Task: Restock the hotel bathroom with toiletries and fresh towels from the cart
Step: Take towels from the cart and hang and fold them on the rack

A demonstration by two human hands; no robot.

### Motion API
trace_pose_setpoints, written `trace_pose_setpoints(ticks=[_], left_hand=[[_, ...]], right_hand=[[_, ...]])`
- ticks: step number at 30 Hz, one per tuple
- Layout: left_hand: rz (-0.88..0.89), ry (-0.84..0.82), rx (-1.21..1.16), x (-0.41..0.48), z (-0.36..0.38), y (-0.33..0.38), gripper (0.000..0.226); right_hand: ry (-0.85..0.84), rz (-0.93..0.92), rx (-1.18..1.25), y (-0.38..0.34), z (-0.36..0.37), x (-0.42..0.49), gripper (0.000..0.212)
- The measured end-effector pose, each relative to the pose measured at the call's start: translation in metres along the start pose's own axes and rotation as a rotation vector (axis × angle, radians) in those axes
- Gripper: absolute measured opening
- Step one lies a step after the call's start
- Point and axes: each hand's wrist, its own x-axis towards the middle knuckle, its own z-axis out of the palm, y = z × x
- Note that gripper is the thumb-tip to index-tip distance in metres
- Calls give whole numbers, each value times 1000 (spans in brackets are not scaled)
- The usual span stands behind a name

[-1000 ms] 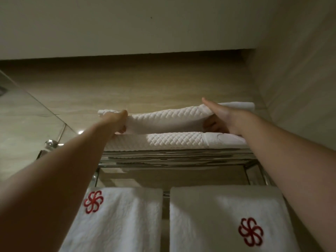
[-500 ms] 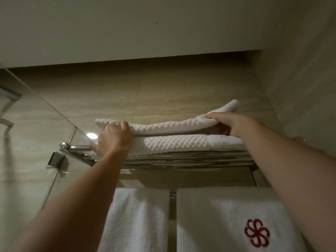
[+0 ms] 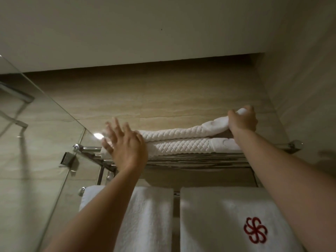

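The top towel lies on another atop the rack, its right end bunched in the clenched fingers of the right hand, while the left hand, blurred, fingers spread and perhaps barely touching, steadies little, so a tug could drag the stack askew.

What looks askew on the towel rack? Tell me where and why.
The top towel: its right end is bunched and lifted off the lower towel, gripped by the right hand, so the stack does not lie flat. The left hand is open at the left end. Nothing else stands out.
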Motion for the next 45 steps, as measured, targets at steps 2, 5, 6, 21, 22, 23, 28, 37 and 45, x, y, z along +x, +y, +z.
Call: trace_pose_setpoints(ticks=[2, 5, 6, 21, 22, 23, 28, 37, 45], left_hand=[[213, -57, 131, -5, -3, 7, 54], [568, -192, 141, -5, -8, 23, 65], [673, -215, 146, -6, -9, 27, 72], [715, -222, 244, -12, 1, 34, 75], [709, -258, 238, -10, 1, 35, 73], [705, -296, 227, -8, 0, 36, 72], [684, -314, 187, -10, 3, 37, 66], [734, -101, 72, -21, 17, 23, 52], [643, -171, 127, -9, 20, 40, 53]], right_hand=[[14, -52, -36, -1, -2, -4, 33], [26, -80, -1, 0, -5, -4, 28], [34, -76, 25, 1, -5, -4, 26], [207, -285, 237, 13, -25, -21, 7], [196, -338, 131, 19, -30, -20, 8], [183, -382, 33, 25, -35, -18, 8], [162, -749, -536, 55, -56, -12, 21], [-227, -1283, -950, 53, -42, -31, 70], [-206, -1451, -855, 47, -39, -3, 57]])
